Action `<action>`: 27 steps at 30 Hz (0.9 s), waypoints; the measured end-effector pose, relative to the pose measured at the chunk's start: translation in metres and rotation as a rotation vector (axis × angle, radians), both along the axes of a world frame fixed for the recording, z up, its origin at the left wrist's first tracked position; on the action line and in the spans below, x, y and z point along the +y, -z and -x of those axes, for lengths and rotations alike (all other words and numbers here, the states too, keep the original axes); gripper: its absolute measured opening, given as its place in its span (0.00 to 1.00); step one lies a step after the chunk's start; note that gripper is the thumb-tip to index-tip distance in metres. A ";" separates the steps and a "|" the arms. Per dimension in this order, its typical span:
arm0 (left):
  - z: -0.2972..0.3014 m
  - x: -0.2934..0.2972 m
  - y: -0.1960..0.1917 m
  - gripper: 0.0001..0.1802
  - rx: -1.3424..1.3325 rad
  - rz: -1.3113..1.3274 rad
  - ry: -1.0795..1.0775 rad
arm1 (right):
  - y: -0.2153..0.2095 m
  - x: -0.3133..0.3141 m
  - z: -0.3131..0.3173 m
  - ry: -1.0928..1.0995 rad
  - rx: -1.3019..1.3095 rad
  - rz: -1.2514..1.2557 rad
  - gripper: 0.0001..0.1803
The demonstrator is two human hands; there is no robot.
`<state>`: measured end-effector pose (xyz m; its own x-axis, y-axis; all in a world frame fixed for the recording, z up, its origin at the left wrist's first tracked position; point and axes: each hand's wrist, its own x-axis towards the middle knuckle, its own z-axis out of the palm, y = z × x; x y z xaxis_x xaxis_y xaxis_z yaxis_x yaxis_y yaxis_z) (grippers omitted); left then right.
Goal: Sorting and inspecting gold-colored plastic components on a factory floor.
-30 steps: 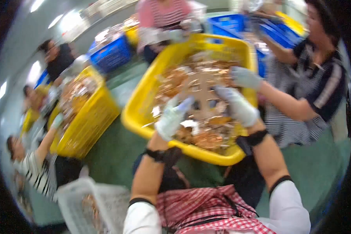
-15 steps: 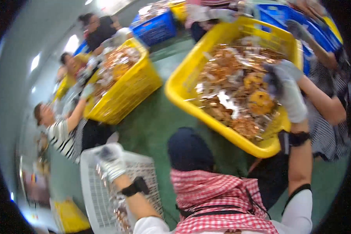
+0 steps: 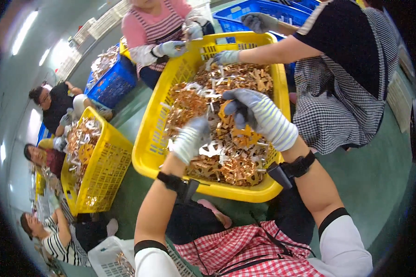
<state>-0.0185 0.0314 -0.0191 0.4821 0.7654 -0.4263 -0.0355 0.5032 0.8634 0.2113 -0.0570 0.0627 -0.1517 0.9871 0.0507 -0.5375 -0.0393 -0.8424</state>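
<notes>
Head view, read from left to right: at your far left a second yellow crate (image 3: 101,171) of the same metal pieces sits on the green floor (image 3: 374,175) with other people sorting around it, well apart from you, and a white basket (image 3: 108,256) shows by your left knee. Your left hand (image 3: 189,138), gloved, lies palm down on the heap of copper-coloured and silvery stamped metal pieces (image 3: 226,152) inside the big yellow crate (image 3: 150,138) in front of you; its fingers curl into the pile, but you cannot tell from here whether they have closed on anything. The risk there is the edges: these stampings look thin and tangled, and pressing or raking could snag the knit glove. Your right hand (image 3: 259,113) is raised above the pile and pinches an orange-brown piece (image 3: 242,134) between thumb and fingers. That piece seems to hang close to the others below, so lifting it fast could drag linked pieces up and scatter them over the near rim onto the floor. Further right, a co-worker's gloved hand (image 3: 226,57) reaches into the same crate from the far side; if you both dig toward the middle, your hands may collide or pull on the same tangle.
</notes>
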 end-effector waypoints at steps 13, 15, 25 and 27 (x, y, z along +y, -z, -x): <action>-0.272 -0.130 -0.099 0.26 0.355 -1.131 1.645 | 0.028 -0.028 -0.042 0.653 -0.702 -0.561 0.21; -0.292 -0.152 -0.118 0.25 0.248 -1.166 1.638 | 0.014 -0.027 -0.035 0.704 -0.776 -0.490 0.21; -0.190 -0.109 -0.110 0.23 0.300 -0.833 1.222 | -0.026 -0.039 -0.027 0.408 -0.572 -0.261 0.22; -0.164 -0.097 -0.107 0.23 0.326 -0.753 1.113 | -0.030 -0.039 -0.022 0.319 -0.515 -0.225 0.22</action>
